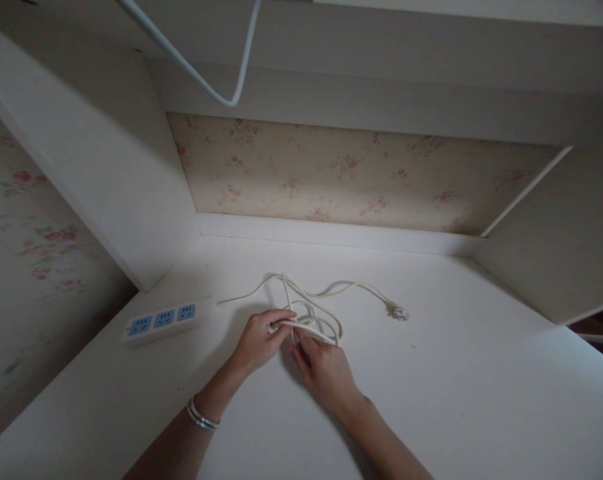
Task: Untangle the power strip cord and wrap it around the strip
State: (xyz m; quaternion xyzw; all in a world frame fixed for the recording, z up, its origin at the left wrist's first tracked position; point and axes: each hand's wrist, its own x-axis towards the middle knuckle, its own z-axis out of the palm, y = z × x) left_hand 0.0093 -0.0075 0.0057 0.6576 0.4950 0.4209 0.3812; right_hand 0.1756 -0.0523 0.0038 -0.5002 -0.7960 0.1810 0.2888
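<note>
A white power cord (326,313) lies in loose, tangled loops on the white desktop. My left hand (264,340) pinches a strand of it between thumb and fingers. Just to the right, my right hand (326,367) is closed on the near side of the same loops, its fingertips partly hidden. One end of the cord runs right to a plug (397,311) lying on the desk. The other end leads left toward a white power strip (161,323) with blue socket faces.
The white desktop (461,373) is bounded by a side panel (106,153) on the left and another (556,233) on the right. Flowered wallpaper (351,173) shows at the back. A pale bent cable (234,100) hangs overhead.
</note>
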